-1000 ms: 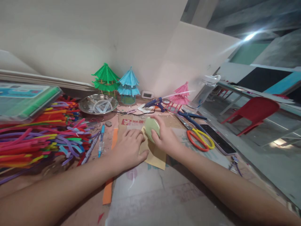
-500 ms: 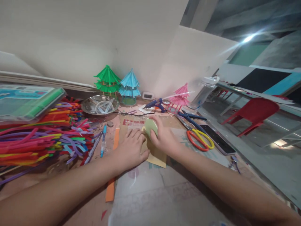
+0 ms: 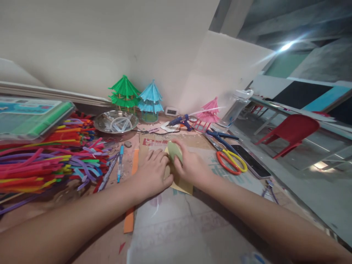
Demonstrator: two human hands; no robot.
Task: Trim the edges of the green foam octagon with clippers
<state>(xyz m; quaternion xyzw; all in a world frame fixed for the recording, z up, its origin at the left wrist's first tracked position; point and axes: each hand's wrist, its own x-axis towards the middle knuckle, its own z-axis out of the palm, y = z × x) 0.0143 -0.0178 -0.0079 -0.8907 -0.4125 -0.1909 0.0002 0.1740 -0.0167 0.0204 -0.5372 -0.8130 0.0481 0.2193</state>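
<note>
A yellow piece of paper (image 3: 182, 186) lies on the clear sheet in front of me, partly covered by both hands. My left hand (image 3: 156, 169) rests palm down at its left edge, fingers laid out and pressing on it. In my right hand (image 3: 191, 165) is a pale green, rounded flat piece (image 3: 174, 149), gripped between thumb and fingers. The piece stands tilted over the upper end of the paper, and its lower edge is hidden by the hands. Left of my left hand, an orange strip (image 3: 129, 220) runs under my forearm.
Scissors (image 3: 231, 161), a phone (image 3: 251, 161) and pliers (image 3: 221, 135) lie to the right. A glue gun (image 3: 181, 121), metal plate (image 3: 115, 123) and green (image 3: 124, 91), blue (image 3: 151, 97) and pink (image 3: 209, 112) pagoda models stand behind. Pipe cleaners (image 3: 41, 165) and a pen (image 3: 120, 163) are left.
The pale green piece has turned more edge-on and shifted slightly left with my right hand. My left hand stays in nearly the same place on the yellow paper.
</note>
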